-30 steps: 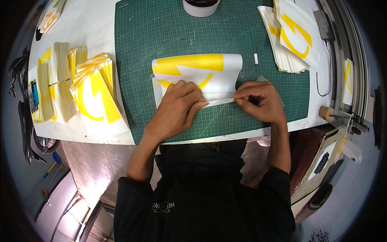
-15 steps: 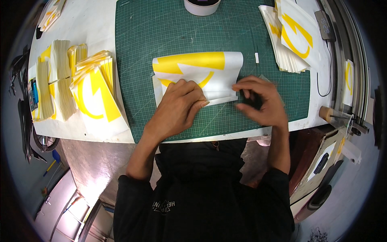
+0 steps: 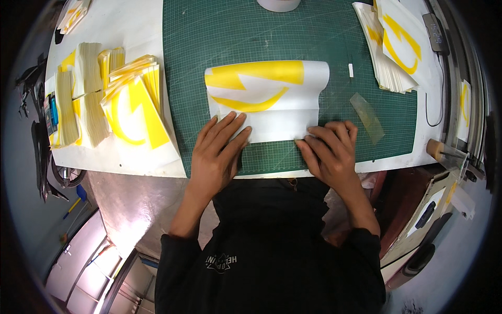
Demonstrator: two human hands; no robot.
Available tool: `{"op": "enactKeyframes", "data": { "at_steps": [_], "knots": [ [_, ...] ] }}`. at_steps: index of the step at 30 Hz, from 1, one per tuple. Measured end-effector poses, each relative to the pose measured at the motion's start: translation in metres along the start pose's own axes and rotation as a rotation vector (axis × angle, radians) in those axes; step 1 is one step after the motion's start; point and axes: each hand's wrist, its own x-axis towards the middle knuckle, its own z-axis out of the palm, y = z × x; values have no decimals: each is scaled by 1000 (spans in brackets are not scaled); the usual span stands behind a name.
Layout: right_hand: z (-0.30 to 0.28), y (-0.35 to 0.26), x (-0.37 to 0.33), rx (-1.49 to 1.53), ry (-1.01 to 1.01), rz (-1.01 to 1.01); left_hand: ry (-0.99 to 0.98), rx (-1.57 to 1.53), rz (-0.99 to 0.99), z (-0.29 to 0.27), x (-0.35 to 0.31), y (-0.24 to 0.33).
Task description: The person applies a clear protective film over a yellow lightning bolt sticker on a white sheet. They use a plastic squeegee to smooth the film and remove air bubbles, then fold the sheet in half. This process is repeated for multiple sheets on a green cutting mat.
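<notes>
A white sheet with a yellow printed shape lies on a green cutting mat, its far edge curled over into a loose roll. My left hand rests open at the sheet's near left part, fingers spread and fingertips on the white surface. At the near right corner is my right hand, its fingers loosely bent and apart, with thumb and fingertips touching the sheet's edge. A straight crease runs across the white part between the hands.
Stacks of folded yellow-and-white sheets fill the table's left side. Another stack lies at the far right. A translucent strip and a small white piece lie on the mat. A roll of tape stands at the far edge.
The folded near edge now lies flat. My left hand has opened from a fist and moved to the sheet's left; my right hand has come down to its near right corner. The view has shifted slightly.
</notes>
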Motion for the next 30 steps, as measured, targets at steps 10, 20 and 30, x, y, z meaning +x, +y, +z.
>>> {"op": "enactKeyframes", "data": {
  "at_steps": [10, 20, 30],
  "knots": [
    [7, 10, 14, 2, 3, 63, -45, 46, 2, -25, 8, -19],
    [12, -10, 25, 90, 21, 15, -80, 39, -19, -26, 6, -21],
    [2, 17, 58, -77, -340, -169, -212, 325, 24, -48, 28, -14]
  ]
}}
